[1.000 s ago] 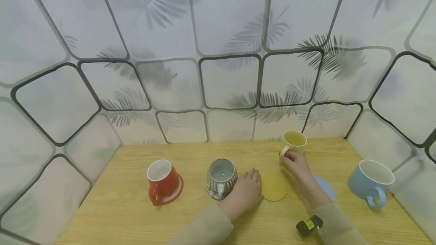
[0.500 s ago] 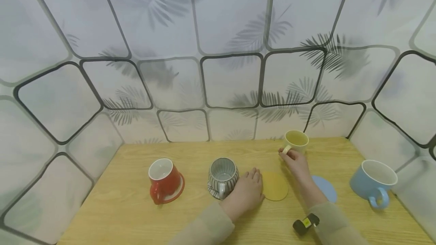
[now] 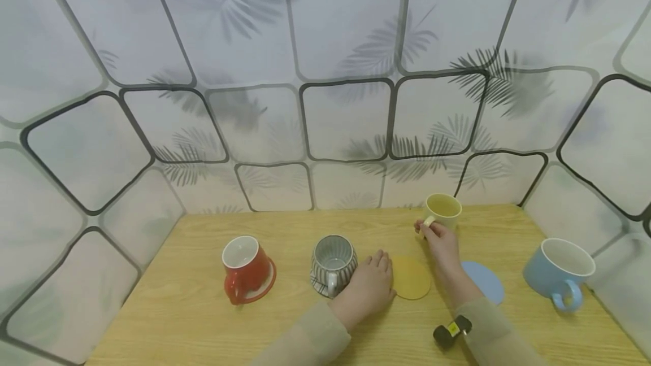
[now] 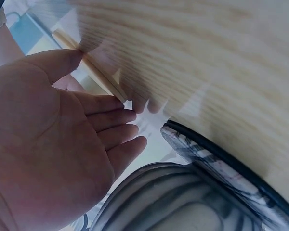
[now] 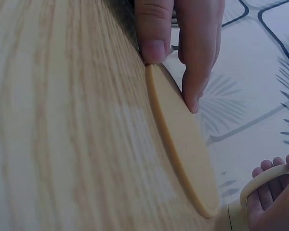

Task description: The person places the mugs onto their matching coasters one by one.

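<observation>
My right hand [image 3: 441, 246] grips the handle of a yellow mug [image 3: 445, 213], which stands upright at the back right of the table. In the right wrist view, several fingers pass through the mug's pale handle [image 5: 266, 178]. My left hand [image 3: 369, 286] lies at the left edge of a round yellow coaster [image 3: 411, 278]. Its thumb [image 5: 155, 48] and straight index finger touch the coaster's rim. Just left of that hand, a grey striped mug [image 3: 333, 261] sits on a checked coaster [image 4: 221, 168]; the left wrist view shows its ribbed side [image 4: 168, 202] close to the fingers.
A red mug [image 3: 249, 270] stands on a red-rimmed coaster [image 3: 267, 284] at the left. A blue coaster [image 3: 485, 282] lies right of the yellow one, partly behind the right forearm. Farther right is a blue mug [image 3: 551, 269]. Patterned walls border the wooden table [image 3: 193, 321].
The right forearm has shifted slightly left and its fingers have worked further through the yellow mug's handle. The mug and the left hand stay nearly where they were.
</observation>
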A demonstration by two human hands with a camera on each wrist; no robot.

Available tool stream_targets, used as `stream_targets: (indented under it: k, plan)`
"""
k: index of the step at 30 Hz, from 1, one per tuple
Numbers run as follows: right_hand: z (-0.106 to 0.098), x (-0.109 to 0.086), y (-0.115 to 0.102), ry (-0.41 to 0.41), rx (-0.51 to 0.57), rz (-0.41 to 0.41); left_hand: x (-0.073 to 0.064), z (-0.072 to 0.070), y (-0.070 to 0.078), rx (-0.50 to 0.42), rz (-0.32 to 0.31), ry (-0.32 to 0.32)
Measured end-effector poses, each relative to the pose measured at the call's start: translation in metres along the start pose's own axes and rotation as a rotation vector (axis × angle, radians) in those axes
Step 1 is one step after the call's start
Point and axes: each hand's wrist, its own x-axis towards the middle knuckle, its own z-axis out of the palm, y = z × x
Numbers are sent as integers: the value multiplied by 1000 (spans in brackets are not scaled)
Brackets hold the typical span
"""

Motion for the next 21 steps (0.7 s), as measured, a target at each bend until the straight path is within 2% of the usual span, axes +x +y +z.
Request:
stream_targets:
  k: [8,21]
  plan:
    - [1,2,2,27,21,-2,0,0,1,-9,-1,-11]
    - [2,1,3,81,-36,3,0,-1,0,-4,2,-13]
